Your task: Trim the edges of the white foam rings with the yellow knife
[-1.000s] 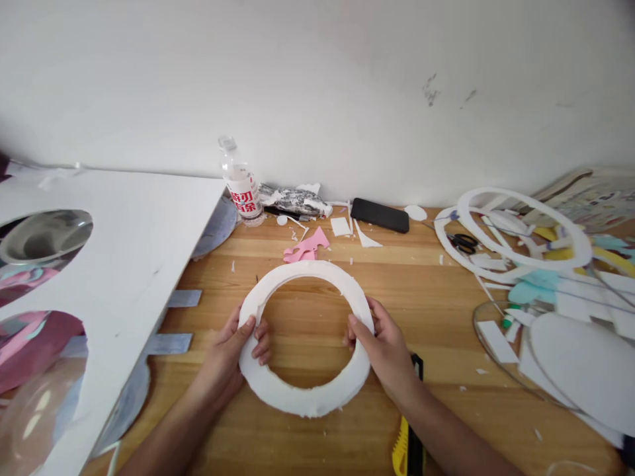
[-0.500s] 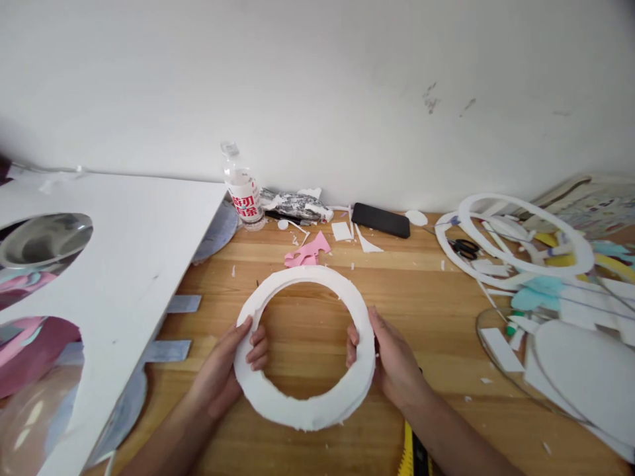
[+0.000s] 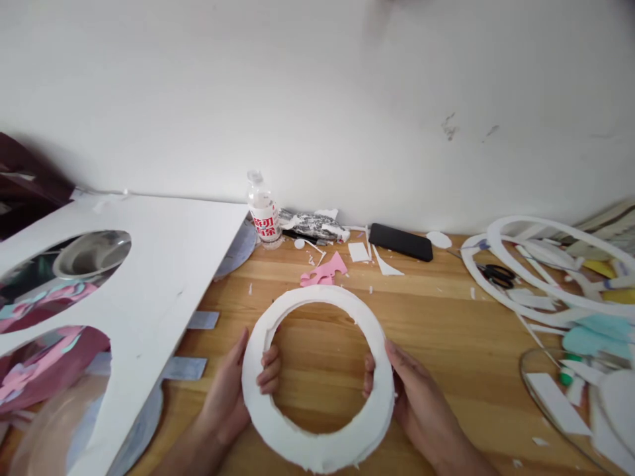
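A white ring (image 3: 317, 444), flat and rough-edged, is held up between my two hands above the wooden table. My left hand (image 3: 238, 387) grips its left side, the fingers curling through the hole. On the opposite side, my right hand (image 3: 415, 390) is closed around the rim, with fingertips showing inside the hole. Just beyond the ring lies a torn pink scrap (image 3: 325, 270). The wooden tabletop (image 3: 317, 357) shows through the ring's opening.
At left lies a big white board (image 3: 163, 264) with cut-out holes. A plastic bottle (image 3: 264, 215), a black phone (image 3: 401, 242) and small white scraps line the wall. Black scissors (image 3: 497, 274), larger white rings (image 3: 560, 291) and a green-capped tube (image 3: 566, 373) lie at right.
The view has tilted up and turned left, so everything sits lower and further right. My hands still hold the ring in the same way. The yellow tool near my right forearm has left the view.
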The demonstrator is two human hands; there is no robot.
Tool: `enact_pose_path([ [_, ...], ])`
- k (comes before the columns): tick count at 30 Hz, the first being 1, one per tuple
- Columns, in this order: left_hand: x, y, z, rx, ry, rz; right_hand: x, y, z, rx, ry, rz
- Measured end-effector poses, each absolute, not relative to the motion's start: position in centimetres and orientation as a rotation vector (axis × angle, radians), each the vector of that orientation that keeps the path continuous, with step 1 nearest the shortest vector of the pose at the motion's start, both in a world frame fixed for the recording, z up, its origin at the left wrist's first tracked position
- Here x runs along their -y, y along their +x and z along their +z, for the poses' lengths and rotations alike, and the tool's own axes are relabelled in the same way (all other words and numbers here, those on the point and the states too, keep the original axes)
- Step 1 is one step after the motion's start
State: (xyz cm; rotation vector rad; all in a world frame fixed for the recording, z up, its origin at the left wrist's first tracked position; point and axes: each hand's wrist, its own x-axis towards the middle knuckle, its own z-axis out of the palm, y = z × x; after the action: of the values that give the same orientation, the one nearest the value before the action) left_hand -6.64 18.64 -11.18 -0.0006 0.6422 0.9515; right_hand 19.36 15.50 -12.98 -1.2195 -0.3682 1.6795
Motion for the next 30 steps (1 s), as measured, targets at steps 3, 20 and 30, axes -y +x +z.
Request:
enact_pose_path([
  [3,-18.46,-6.56,-10.85,-0.67,0.074,0.946,-15.47,19.39,-12.73,0.351,-1.206,1.688],
  [20,-17.99,-6.71,-10.73,-0.684,0.175,1.008,-15.14,19.33,-12.81,0.373,-1.085,1.826],
  [30,-18.19,-6.48,-10.73,-0.701,0.191,1.017,-15.1,19.39,-12.89,0.38,-1.038,1.814],
])
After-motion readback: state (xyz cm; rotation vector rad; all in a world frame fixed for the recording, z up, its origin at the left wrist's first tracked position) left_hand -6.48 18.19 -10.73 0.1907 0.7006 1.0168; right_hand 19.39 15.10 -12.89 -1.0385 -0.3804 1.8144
